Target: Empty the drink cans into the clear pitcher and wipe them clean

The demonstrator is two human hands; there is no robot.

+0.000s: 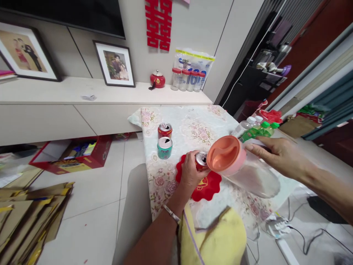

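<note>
My left hand [192,170] is wrapped around an opened red can [201,161] that stands by the red scalloped mat [207,187]. In my right hand [271,152] is the handle of a clear pitcher [257,178] with a pink and orange top [224,154]. The pitcher is tilted to the left, its top next to the can's mouth; I cannot tell whether any liquid is flowing. Further left stand a second red can [164,130] and a teal can [164,148], both upright with opened tops.
A flowered cloth covers the table [182,117]. Bottles with white and green caps [257,129] stand at its right edge. A yellow towel [223,239] lies at the front. Folded cardboard [35,209] and a red box [74,156] are on the floor at left, cables [303,235] at right.
</note>
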